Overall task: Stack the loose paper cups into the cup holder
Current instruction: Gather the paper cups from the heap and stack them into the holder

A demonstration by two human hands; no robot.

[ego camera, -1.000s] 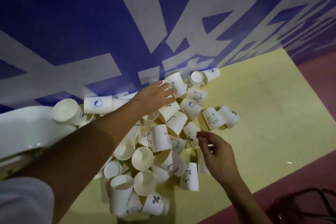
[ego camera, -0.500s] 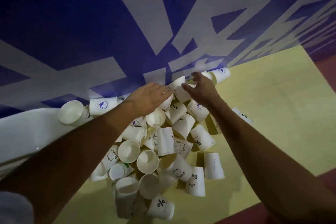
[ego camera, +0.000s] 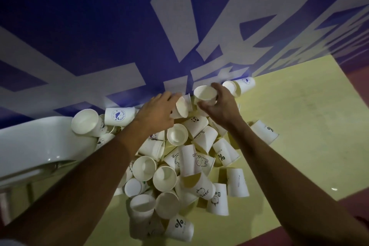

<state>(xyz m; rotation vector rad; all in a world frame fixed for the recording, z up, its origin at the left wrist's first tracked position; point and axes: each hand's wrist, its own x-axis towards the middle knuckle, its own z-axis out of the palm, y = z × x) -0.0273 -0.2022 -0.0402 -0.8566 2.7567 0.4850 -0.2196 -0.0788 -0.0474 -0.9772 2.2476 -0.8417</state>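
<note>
I'm gripping a freshly lifted upright cup (ego camera: 204, 94) in my right hand (ego camera: 222, 107), a tilted cup (ego camera: 182, 108) in my left hand (ego camera: 157, 113) (nesting next, probably).

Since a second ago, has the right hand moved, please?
Yes: the right hand crossed the cup pile from its near side to the blue wall.

A yellow surface (ego camera: 309, 166) carries a jumbled heap of white paper cups (ego camera: 187, 158).
</note>
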